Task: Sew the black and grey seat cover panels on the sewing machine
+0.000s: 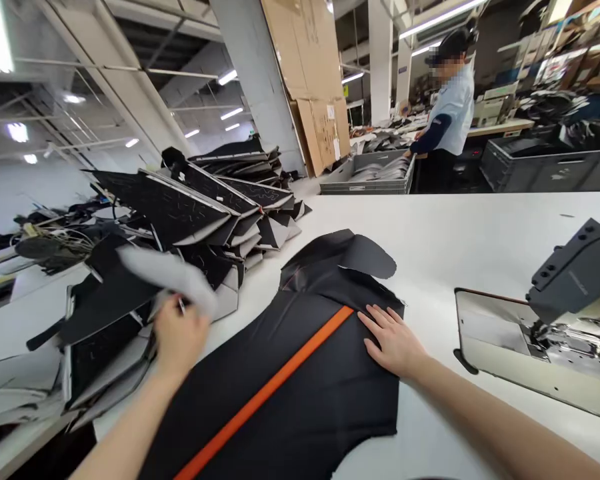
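A black fabric panel (300, 393) with an orange stripe (265, 393) lies flat on the white table (455, 240). My right hand (393, 340) rests flat on its right part, fingers stretched out beside the stripe. My left hand (180, 337) is closed on a grey, motion-blurred fabric piece (170, 273), lifted over the stack of cut black and grey pieces (145, 267) at the left.
A sewing machine (555, 313) with its metal plate stands at the right. Grey crates (375, 173) with fabric stand beyond the table, where another person (450, 107) works. Cardboard sheets (315, 80) lean on a pillar at the back.
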Available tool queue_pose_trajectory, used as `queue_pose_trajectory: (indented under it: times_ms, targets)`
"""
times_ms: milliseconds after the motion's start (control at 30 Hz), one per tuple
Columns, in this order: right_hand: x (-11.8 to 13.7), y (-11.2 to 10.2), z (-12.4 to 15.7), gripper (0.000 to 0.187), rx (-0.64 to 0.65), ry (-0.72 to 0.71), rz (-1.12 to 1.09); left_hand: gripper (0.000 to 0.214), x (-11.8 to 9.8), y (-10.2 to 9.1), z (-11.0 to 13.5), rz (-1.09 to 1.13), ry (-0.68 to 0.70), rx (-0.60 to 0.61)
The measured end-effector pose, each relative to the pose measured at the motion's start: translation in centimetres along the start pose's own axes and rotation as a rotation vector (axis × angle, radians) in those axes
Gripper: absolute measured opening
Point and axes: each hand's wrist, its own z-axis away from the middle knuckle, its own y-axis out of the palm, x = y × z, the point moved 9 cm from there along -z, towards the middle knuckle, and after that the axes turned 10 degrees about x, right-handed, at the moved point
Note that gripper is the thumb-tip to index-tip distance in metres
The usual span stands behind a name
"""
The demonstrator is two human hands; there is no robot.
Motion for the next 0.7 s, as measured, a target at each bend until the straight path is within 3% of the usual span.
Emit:
queue_pose_trajectory:
  times_ms: [33, 100, 167, 267, 333, 400, 500, 600, 700]
  targets:
    - [0.0, 0.0, 1.0, 0.054, 0.015, -0.014, -0.016, 0.03, -3.6, 1.7, 0.3, -0.051, 0.057, 0.036]
    - [-0.3, 0.1, 4.0, 0.056, 0.049, -0.059, -0.057, 0.032, -11.9, 5.6, 1.6, -0.094, 0.335, 0.284]
    - [-1.2, -0.1, 7.9, 0.057, 0.088, -0.104, -0.104, 0.042, -18.0, 7.6, 3.4, -0.088, 0.521, 0.519]
    - [-3.4, -0.8, 13.4, 0.056, 0.146, -0.121, -0.192, 0.05, -23.1, 7.1, 4.4, -0.048, 0.551, 0.714]
    - [-4.8, -1.6, 15.6, 0.054, 0.177, -0.128, -0.261, 0.064, -26.6, 6.5, 4.3, -0.011, 0.555, 0.81]
    - [-5.9, -2.3, 16.5, 0.05, 0.21, -0.154, -0.317, 0.07, -31.3, 5.9, 4.1, 0.012, 0.597, 0.832]
    - [-7.4, -2.8, 16.0, 0.043, 0.232, -0.204, -0.402, 0.042, -38.7, 5.6, 4.3, 0.103, 0.707, 0.857]
    - [-9.7, -3.6, 15.0, 0.042, 0.141, -0.162, -0.55, 0.027, -42.9, 5.1, 5.2, 0.523, 0.693, 1.043]
    - [-12.4, -4.4, 14.6, 0.037, 0.02, -0.042, -0.747, 0.03, -42.5, 4.1, 5.1, 1.189, 0.442, 1.095]
